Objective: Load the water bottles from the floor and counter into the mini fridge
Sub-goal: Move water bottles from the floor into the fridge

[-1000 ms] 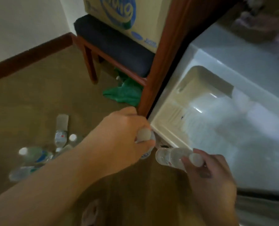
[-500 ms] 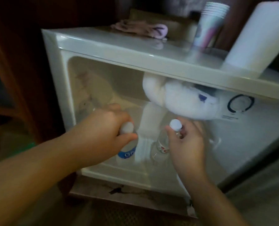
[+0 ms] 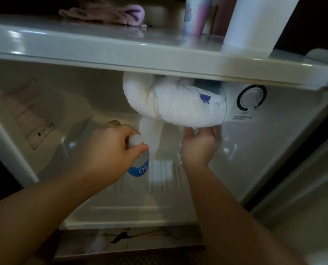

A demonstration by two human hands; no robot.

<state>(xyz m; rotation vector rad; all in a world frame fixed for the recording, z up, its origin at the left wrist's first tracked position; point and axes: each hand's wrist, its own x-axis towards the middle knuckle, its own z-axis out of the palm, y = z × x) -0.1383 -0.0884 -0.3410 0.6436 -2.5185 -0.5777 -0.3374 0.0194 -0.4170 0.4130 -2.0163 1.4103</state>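
The white mini fridge (image 3: 105, 56) stands open in front of me. My left hand (image 3: 109, 148) reaches inside it and grips a clear water bottle with a blue label (image 3: 140, 167) by its white cap, holding it upright just above the fridge floor. My right hand (image 3: 199, 148) is deeper inside, under a big lump of white frost (image 3: 178, 104), and is closed around a second water bottle. Only a sliver of that bottle's clear body (image 3: 179, 150) shows beside the palm.
A thermostat dial (image 3: 252, 97) sits right of the frost. On top of the fridge are a paper towel roll (image 3: 259, 22), a stack of cups (image 3: 197, 14) and a pink cloth (image 3: 109, 14). The open door (image 3: 303, 207) is at the right.
My view swung up from the floor to the fridge. Both hands carried their bottles from floor level into the fridge, and the right hand has pushed further in under the frost.
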